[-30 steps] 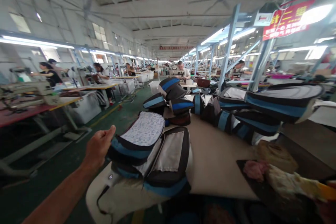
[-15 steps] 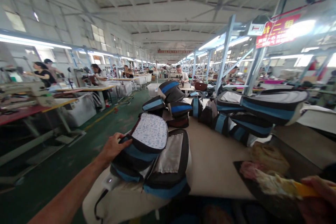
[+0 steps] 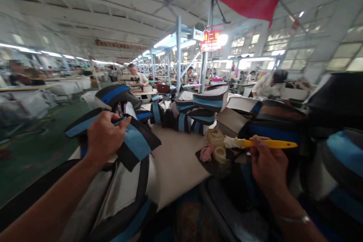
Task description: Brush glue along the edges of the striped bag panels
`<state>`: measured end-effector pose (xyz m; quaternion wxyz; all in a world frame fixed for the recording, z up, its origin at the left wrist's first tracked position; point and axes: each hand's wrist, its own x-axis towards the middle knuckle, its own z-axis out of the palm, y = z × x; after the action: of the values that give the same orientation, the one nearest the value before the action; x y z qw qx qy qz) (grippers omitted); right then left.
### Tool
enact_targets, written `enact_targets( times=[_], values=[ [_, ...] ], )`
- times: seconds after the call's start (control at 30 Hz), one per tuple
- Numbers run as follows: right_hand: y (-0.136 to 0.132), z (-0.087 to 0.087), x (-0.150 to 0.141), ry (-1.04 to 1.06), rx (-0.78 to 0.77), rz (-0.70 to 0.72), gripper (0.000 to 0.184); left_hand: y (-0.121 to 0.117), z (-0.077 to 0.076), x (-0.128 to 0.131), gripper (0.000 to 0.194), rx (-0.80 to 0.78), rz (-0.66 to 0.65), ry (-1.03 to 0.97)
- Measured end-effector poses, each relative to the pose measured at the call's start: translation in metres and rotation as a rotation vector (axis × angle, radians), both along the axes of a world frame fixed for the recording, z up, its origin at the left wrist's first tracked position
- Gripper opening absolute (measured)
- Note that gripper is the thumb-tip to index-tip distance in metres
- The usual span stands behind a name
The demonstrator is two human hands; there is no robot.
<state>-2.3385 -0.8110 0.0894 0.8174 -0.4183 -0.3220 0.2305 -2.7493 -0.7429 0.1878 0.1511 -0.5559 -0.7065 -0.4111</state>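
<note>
1. Gripping a black-and-blue bag panel (image 3: 136, 141) with the left hand (image 3: 103, 136), fingers curled over its upper edge, lifting it just above the pale worktop (image 3: 176, 159).
2. Pinching a yellow-handled brush (image 3: 266, 144) in the right hand (image 3: 268, 164), fingers pressed together round the handle, bristle end pointing toward the panel.
3. Holding the brush well to the right of the panel, its whitish tip hanging just above a small glue pot (image 3: 219, 154).
4. Resting beside the pot, on the side nearer the panel: a pink rag (image 3: 205, 153) on a dark mat (image 3: 211, 164).
5. Lying below the panel, nearer the camera: another grey-and-black bag piece (image 3: 121, 193).
6. Piling up beyond the panel, farther along the worktop: stacked blue-striped bag parts (image 3: 198, 115).
7. Sitting far behind the panel: another person (image 3: 136, 78) at a distant station.
</note>
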Motion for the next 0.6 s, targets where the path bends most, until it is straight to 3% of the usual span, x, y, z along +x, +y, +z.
enact_targets(
  times=[0.1,0.17,0.23,0.37,0.47,0.53,0.6],
  values=[
    [0.029,-0.026,0.032,-0.271,-0.108,-0.121,0.033,0.013,-0.001,0.049,0.034,0.039,-0.145,0.162],
    [0.051,-0.046,0.048,-0.556,-0.258,-0.110,0.037,0.022,-0.020,0.079,0.027,0.046,-0.248,0.294],
    [0.071,-0.065,0.057,-0.726,-0.367,-0.041,0.035,0.032,-0.053,0.105,0.019,0.039,-0.341,0.412],
    [0.107,-0.101,0.060,-0.858,-0.534,0.037,0.023,0.037,-0.133,0.137,0.018,-0.001,-0.481,0.533],
    [0.126,-0.123,0.057,-0.928,-0.666,0.047,0.019,0.020,-0.178,0.143,0.023,0.019,-0.609,0.400],
    [0.135,-0.135,0.056,-0.973,-0.726,0.058,0.018,0.002,-0.198,0.140,0.028,-0.005,-0.682,0.178],
    [0.142,-0.143,0.056,-1.020,-0.762,0.072,0.016,-0.016,-0.214,0.132,0.044,-0.079,-0.665,-0.033]
  ],
)
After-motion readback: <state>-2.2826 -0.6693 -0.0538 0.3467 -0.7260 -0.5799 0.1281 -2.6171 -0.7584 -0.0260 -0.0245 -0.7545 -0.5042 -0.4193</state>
